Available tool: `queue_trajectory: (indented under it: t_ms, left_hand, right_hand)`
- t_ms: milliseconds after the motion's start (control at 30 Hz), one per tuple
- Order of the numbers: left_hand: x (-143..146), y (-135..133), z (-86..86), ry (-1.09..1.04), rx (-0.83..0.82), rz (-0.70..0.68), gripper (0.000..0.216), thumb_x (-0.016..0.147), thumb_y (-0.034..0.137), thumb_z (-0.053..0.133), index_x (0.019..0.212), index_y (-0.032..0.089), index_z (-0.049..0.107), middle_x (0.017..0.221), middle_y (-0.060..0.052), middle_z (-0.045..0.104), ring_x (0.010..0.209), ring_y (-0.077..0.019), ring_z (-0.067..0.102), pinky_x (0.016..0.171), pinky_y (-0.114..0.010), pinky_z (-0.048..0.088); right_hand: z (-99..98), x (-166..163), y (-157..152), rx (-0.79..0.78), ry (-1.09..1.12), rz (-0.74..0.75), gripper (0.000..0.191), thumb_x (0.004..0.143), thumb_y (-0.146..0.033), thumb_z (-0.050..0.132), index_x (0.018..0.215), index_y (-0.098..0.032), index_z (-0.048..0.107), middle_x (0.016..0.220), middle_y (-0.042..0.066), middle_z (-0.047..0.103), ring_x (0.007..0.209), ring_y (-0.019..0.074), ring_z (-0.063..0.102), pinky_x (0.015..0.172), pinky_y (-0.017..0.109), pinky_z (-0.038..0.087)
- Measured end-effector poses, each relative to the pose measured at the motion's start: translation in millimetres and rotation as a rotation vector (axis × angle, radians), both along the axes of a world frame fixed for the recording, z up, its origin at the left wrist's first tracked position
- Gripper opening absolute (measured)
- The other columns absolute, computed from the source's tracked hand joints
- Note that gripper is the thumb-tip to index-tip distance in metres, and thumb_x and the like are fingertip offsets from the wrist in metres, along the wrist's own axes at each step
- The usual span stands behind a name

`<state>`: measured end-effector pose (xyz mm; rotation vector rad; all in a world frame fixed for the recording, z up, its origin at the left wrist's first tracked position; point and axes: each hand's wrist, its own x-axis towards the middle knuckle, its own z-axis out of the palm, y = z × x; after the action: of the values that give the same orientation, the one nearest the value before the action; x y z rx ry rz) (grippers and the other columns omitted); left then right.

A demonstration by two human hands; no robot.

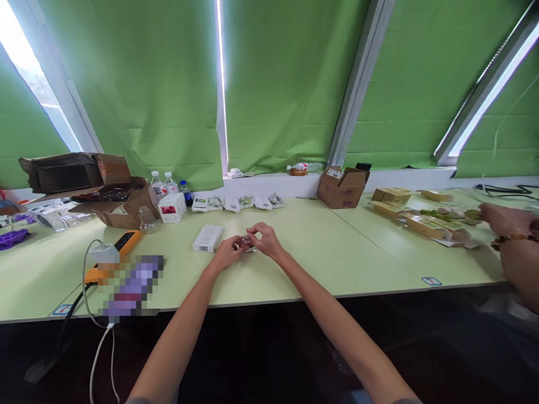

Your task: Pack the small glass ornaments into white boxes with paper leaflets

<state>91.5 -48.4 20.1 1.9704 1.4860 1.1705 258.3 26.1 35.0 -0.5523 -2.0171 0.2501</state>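
My left hand [227, 252] is closed around the side of a small shiny, see-through object with dark reddish parts [245, 242], low over the table. From the other side, the fingers of my right hand [266, 238] pinch at its top. Fingers cover much of the object, so its exact kind cannot be made out. Just left of my left hand lies a white box [208, 238] with a barcode. Behind my hands, several small clear round ornaments [245, 201] sit in a row beside white boxes [200, 203].
At left are an orange power strip [128, 241], a charger [105, 253] with cables, a blurred-out phone [135, 286], and a large open carton [126, 205]. Bottles [158, 185] stand behind. A small carton [342, 188] is right. Another person's hand [503, 219] reaches over yellow boxes [425, 224].
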Motion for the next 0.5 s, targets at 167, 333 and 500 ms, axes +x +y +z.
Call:
queue_trajectory:
  t_ms: [167,333,500]
  left_hand:
    - [0.9,-1.0,1.1,0.011,-0.006,0.023,0.036,0.084,0.047,0.053,0.101,0.017,0.065,0.089,-0.005,0.068,0.071,-0.0161,0.058,0.062,-0.027,0.044]
    - [0.5,-0.5,1.0,0.013,-0.001,0.019,0.035,0.084,0.047,0.053,0.100,0.018,0.065,0.091,-0.005,0.069,0.073,-0.0169,0.060,0.063,-0.027,0.045]
    - [-0.1,1.0,-1.1,-0.006,0.003,-0.006,0.034,0.085,0.045,0.053,0.101,0.018,0.065,0.094,-0.006,0.070,0.077,-0.0173,0.061,0.066,-0.027,0.047]
  right_hand:
    - [1.1,0.2,-1.9,0.041,-0.021,0.000,0.015,0.087,-0.020,0.056,0.073,-0.022,0.061,0.075,0.005,0.066,0.078,0.0203,0.060,0.072,0.035,0.048]
    - [0.2,-0.7,-2.5,0.063,-0.029,-0.019,0.015,0.087,-0.018,0.055,0.074,-0.022,0.060,0.076,0.005,0.065,0.078,0.0209,0.059,0.072,0.035,0.048]
    - [1.1,-1.4,-3.5,0.106,-0.072,-0.040,0.016,0.088,-0.018,0.052,0.074,-0.022,0.058,0.074,0.006,0.064,0.077,0.0215,0.058,0.071,0.035,0.047]
